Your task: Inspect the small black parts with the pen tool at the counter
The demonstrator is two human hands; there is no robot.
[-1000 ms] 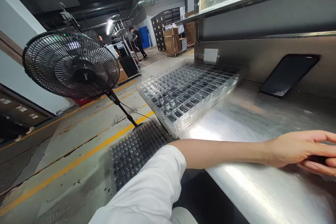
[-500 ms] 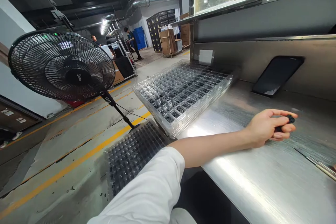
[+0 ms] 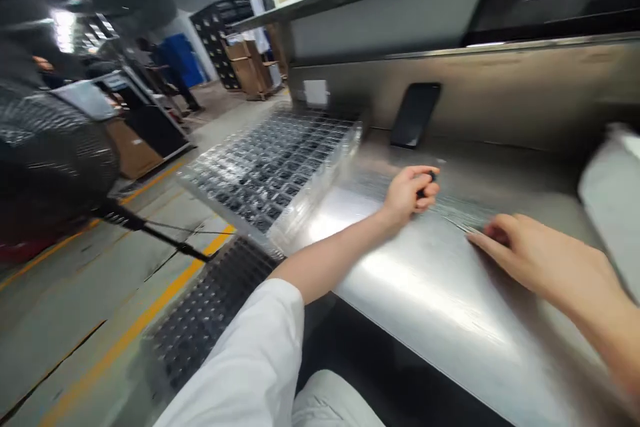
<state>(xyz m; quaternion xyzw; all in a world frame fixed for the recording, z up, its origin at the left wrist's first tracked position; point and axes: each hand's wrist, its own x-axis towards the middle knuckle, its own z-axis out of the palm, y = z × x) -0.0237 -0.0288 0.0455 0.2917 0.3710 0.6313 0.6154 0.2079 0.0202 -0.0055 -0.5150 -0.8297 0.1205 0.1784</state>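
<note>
My left hand (image 3: 406, 197) is closed around a small round black part (image 3: 432, 177), just above the metal tabletop. Most of the part is hidden by the fingers. To its right, my right hand (image 3: 525, 253) has its thumb and curled fingers round a thin pointed tool (image 3: 457, 223) lying low over the table. Only the slim front end of the tool shows; the hand covers the rest. Left of both hands stands a stack of clear plastic trays (image 3: 310, 203), whose many pockets hold black parts.
A black phone (image 3: 415, 115) leans against the back panel (image 3: 500, 93). Below the table's left edge is another pocketed tray (image 3: 200, 307). A standing fan (image 3: 55, 160) is at the left. People and cardboard boxes (image 3: 250, 70) are in the background.
My view has swung right, so everything sits further left. My right hand has come in from the right and reached the thin tool. My left hand still holds the black part.
</note>
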